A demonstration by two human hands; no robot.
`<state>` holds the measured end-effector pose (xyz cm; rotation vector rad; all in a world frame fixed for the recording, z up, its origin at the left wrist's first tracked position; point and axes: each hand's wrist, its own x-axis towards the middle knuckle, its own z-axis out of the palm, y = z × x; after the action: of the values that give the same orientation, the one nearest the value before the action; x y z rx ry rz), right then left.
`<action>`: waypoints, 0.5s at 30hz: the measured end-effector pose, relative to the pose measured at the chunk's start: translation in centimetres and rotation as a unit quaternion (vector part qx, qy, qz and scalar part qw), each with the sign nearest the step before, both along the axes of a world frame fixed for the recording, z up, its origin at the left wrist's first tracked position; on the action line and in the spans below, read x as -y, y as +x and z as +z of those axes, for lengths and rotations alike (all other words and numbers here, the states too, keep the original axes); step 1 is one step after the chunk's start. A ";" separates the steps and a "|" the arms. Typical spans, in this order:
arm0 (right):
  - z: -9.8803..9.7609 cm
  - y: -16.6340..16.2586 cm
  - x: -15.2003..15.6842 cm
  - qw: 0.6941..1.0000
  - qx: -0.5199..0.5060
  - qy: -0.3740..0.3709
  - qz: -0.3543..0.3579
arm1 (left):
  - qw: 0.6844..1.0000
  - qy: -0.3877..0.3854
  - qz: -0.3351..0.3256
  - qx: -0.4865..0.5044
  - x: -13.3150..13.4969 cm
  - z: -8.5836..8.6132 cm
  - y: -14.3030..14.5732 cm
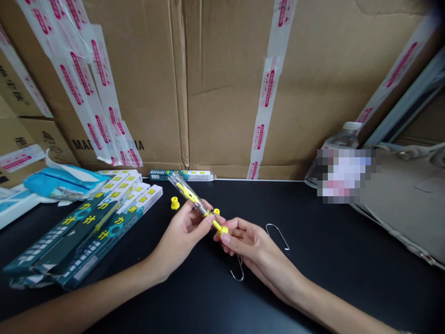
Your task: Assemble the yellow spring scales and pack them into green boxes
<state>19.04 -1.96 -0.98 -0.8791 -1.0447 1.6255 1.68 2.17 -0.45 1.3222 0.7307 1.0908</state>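
Observation:
My left hand [189,225] is closed round the clear tube of a spring scale [187,192], which slants up to the left. A yellow strip shows inside the tube. At its lower end, my right hand [248,239] pinches the yellow end piece [223,230] between thumb and fingers. Just below the right hand is a bent metal hook [238,273]; whether it hangs from the hand or lies on the table I cannot tell. A second metal hook [278,235] lies to the right. One yellow cap [174,203] stands on the table; another small yellow piece [216,212] shows behind my hands.
Several long spring scale boxes [86,232] lie stacked at left, beside a blue packet [64,181]. Another such box [200,176] lies along the back, against a large taped carton [222,93]. A plastic bottle [339,139] and a beige bag [406,199] stand at right on the black table [167,306].

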 end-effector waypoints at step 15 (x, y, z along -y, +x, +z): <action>-0.4 -0.3 -0.1 0.998 0.048 0.041 0.010 | 1.000 0.022 -0.013 -0.009 0.0 0.2 -0.2</action>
<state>18.71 -1.85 -1.34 -0.9011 -1.1835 1.5583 1.50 2.18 -0.21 1.3772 0.7048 1.0814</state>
